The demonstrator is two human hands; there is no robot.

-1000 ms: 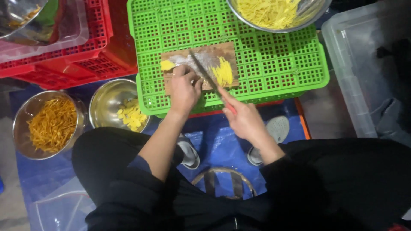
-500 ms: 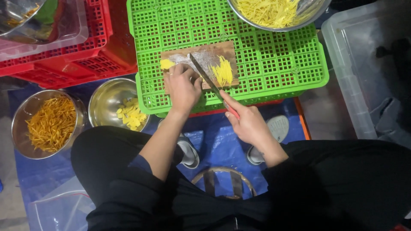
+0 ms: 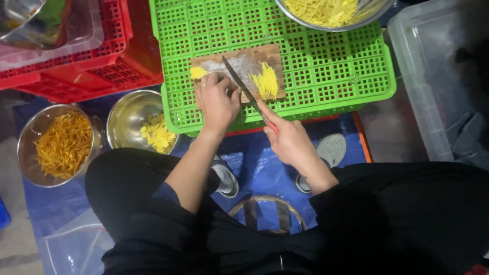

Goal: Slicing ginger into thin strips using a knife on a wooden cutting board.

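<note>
A small wooden cutting board [image 3: 244,57] lies on an upturned green plastic crate [image 3: 326,66]. My right hand [image 3: 288,137] grips a knife [image 3: 239,84] by its red handle, the blade slanting across the board. My left hand [image 3: 218,99] presses down on the board's near left part, fingers curled over a yellow piece that is mostly hidden. A yellow chunk [image 3: 197,73] sits at the board's left end. A pile of thin yellow strips [image 3: 267,81] lies to the right of the blade.
A steel bowl of yellow strips [image 3: 331,10] stands at the crate's far edge. Left on the blue tarp are a bowl of yellow slices [image 3: 140,125] and a bowl of orange shreds [image 3: 58,145]. Red crates [image 3: 86,66] stand far left, a clear tub [image 3: 433,76] right.
The knife blade has shifted slightly left toward my left hand's fingers. My left hand stays on the board; the strip pile is unchanged.
</note>
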